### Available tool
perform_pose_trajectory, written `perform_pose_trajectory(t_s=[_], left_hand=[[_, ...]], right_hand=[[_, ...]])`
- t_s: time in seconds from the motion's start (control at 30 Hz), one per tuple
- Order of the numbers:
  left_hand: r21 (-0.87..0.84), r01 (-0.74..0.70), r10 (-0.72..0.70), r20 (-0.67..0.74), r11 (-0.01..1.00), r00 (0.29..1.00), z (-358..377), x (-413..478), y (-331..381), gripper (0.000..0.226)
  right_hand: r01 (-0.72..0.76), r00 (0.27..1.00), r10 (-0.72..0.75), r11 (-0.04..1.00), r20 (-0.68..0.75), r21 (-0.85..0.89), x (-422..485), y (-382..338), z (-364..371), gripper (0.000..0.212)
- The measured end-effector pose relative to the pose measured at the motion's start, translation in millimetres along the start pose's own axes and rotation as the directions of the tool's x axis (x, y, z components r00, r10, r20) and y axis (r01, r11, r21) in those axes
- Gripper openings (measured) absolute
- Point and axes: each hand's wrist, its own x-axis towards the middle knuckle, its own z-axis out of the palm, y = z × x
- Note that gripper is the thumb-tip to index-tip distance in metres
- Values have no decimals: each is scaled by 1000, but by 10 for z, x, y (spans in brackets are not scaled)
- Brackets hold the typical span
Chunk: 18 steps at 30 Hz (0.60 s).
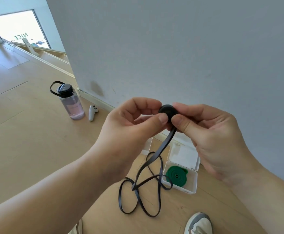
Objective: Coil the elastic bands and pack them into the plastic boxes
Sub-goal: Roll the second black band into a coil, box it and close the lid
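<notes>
A black elastic band [154,159] is partly rolled into a small tight coil held up in front of the wall. My left hand [131,130] pinches the coil from the left and my right hand [210,132] pinches it from the right. The band's loose length hangs down and lies in loops on the wooden floor. Below, an open white plastic box [191,188] holds a coiled green band [176,175], its lid [183,156] folded back. Another white box [146,149] shows partly behind my left hand.
A grey wall stands right behind the boxes. A clear water bottle [70,102] with a black cap and a white controller [92,112] stand on the floor to the left. My shoe [198,223] is at the bottom edge.
</notes>
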Motion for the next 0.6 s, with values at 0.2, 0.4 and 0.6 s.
perform_pose_trajectory(t_s=[0.2,0.4,0.6], left_hand=[[776,-414,397,231,475,888,-78,-7,-22,36],[338,-93,104,-14,936,995,-82,41,58,33],[-43,33,-32,28,999,999,-45,-16,53,32]], right_hand=[[203,976,-136,848,170,-490,-34,28,-58,27],[-11,999,3,986,-48,-166,-17,-51,-18,15],[-2,1000,2,999,10,-37,-34,-70,12,22]])
